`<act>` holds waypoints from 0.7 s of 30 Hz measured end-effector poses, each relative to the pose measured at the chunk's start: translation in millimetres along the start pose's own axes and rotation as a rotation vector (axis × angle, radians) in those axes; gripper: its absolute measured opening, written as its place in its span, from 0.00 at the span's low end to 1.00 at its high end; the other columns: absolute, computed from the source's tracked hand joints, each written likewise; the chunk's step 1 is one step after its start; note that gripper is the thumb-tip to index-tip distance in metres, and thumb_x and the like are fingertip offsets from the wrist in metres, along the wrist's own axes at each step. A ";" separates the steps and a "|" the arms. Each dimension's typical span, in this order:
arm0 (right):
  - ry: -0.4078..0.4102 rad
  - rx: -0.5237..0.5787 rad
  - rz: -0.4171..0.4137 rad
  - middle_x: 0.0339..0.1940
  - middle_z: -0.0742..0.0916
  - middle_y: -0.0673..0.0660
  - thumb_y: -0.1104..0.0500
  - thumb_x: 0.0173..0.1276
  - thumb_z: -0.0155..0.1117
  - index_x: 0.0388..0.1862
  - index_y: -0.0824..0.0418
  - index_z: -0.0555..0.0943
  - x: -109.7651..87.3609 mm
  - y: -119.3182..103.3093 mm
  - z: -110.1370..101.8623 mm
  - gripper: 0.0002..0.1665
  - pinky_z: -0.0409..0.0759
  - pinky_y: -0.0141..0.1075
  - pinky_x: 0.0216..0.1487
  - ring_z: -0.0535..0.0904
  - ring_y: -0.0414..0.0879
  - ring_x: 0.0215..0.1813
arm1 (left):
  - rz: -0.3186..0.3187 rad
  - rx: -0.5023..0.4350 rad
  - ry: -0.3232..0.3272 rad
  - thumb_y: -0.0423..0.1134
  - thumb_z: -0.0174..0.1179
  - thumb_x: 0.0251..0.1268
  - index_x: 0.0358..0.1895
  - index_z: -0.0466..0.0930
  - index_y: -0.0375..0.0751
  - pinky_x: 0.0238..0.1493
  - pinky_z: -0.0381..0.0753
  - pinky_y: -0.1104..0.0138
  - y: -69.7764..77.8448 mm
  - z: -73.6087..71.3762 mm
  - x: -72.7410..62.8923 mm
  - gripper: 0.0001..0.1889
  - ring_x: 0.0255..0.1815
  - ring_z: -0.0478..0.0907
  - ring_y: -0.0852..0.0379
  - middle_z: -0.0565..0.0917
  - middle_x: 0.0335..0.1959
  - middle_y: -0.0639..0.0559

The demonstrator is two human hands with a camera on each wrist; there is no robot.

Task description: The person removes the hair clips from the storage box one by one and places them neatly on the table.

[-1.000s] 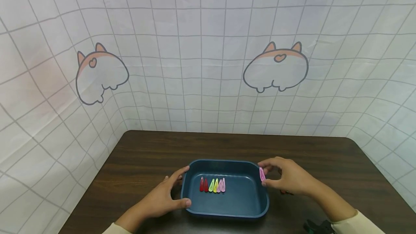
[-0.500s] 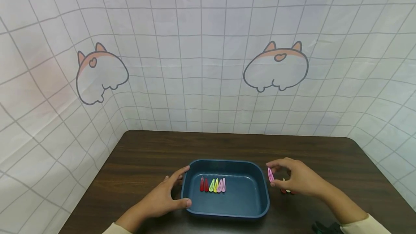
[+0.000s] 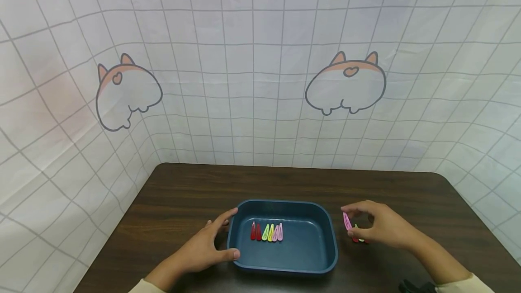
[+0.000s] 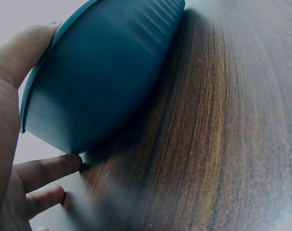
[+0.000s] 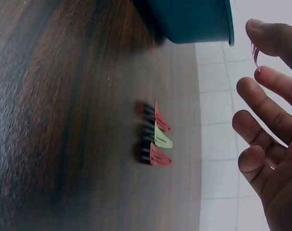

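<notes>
Head cam: blue tray (image 3: 303, 252) w/ 6 clips (image 3: 270, 233) inside; L hand (image 3: 205, 245) spread against it, R hand (image 3: 382, 224) pinching pink clip (image 3: 347, 221).

Clips (image 3: 270, 233) in tray (image 3: 305, 241) on table (image 3: 195, 193)

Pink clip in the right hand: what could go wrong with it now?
The right hand pinches the thin pink clip by its ends, so it might slip out and drop.
The two red clips and the green clip sit close together on the table near that hand; it could bump them out of line.
The left hand touches the tray; a nudge might make the clips inside slide.
</notes>
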State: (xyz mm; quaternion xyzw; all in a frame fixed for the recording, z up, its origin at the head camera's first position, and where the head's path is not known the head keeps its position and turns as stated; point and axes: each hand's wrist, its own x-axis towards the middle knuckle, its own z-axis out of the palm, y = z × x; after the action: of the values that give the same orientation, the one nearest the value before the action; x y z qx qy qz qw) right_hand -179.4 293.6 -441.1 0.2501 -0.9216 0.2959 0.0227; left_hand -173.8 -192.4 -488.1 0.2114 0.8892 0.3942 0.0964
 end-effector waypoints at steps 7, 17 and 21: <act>0.002 0.001 0.012 0.51 0.85 0.42 0.40 0.63 0.76 0.62 0.50 0.83 -6.1 4.1 -5.2 0.31 0.80 0.39 0.45 0.82 0.47 0.51 | -0.004 0.001 0.001 0.60 0.72 0.60 0.82 0.53 0.66 0.75 0.37 0.33 0.4 0.0 -0.5 0.49 0.72 0.71 0.42 0.72 0.72 0.41; 0.028 -0.007 -0.013 0.48 0.85 0.43 0.45 0.63 0.78 0.61 0.53 0.84 -12.0 11.4 -7.7 0.29 0.79 0.36 0.42 0.80 0.45 0.48 | 0.002 0.000 0.002 0.60 0.72 0.60 0.81 0.53 0.66 0.75 0.37 0.33 1.5 -0.4 -0.3 0.49 0.72 0.71 0.42 0.72 0.72 0.41; 0.024 -0.012 0.003 0.49 0.85 0.42 0.45 0.64 0.77 0.61 0.54 0.84 -15.4 14.4 -8.5 0.29 0.79 0.36 0.43 0.80 0.45 0.48 | 0.006 0.002 0.003 0.60 0.72 0.60 0.81 0.53 0.67 0.75 0.37 0.34 1.6 -0.2 -0.3 0.49 0.72 0.71 0.42 0.73 0.72 0.41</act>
State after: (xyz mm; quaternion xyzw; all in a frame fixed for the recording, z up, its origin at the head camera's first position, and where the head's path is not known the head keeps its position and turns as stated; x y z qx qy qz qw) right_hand -173.7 315.3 -444.7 0.2452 -0.9234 0.2934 0.0348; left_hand -173.1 -191.7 -486.8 0.2136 0.8891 0.3938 0.0939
